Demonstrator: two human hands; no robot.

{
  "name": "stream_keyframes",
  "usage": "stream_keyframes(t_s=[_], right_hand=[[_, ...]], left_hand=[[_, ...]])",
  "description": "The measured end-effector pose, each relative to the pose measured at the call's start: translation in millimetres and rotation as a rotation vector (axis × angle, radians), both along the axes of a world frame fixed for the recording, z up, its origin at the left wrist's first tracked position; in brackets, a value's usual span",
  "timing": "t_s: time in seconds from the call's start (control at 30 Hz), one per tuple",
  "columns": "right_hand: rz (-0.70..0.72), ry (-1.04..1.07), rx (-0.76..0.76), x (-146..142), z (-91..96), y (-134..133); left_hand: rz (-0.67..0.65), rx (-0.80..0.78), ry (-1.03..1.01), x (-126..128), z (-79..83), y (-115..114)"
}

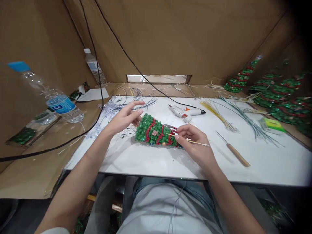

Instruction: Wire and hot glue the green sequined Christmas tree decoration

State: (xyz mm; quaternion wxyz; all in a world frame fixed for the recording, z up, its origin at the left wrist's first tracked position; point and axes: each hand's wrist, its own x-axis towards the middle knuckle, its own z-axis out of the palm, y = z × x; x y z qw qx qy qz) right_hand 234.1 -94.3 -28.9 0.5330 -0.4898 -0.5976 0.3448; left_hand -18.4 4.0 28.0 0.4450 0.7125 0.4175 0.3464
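Observation:
A small green Christmas tree [156,131] with red garland lies on its side on the white tabletop, base to the left. My left hand [126,117] is beside the base, its fingers apart and some partly hidden behind the tree. Over the tree's narrow end, my right hand [191,139] pinches a thin pale-yellow wire [198,143], which sticks out on both sides of the fingers. A red-handled cutting tool [173,129] lies just behind the tree, close to my right fingertips and partly covered.
Beyond the tree lies a white glue gun [186,112] with a black cord. To the right are yellow wires [216,115], green wires [251,123], a wooden-handled awl [234,151], a green-yellow box [271,125] and several decorated trees [242,78]. A water bottle [60,100] stands left.

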Motion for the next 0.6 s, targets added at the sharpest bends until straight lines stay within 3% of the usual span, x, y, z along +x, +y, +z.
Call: stream_keyframes(t_s=[0.13, 0.27, 0.47, 0.6], right_hand=[[0.001, -0.095, -0.040, 15.0, 8.8, -9.9], [-0.053, -0.213, -0.070, 39.0, 15.4, -15.4], [-0.035, -0.644, 0.062, 62.1, 15.7, -13.8], [-0.076, -0.776, -0.003, 59.9, 9.1, -15.7]], left_hand=[[0.000, 0.256, -0.043, -12.6, -1.8, -0.6], [-0.254, 0.471, 0.110, -24.9, -5.3, -0.1], [-0.512, 0.501, 0.189, -20.1, -9.3, 10.1], [-0.568, 0.574, 0.117, -17.9, -17.4, 15.0]])
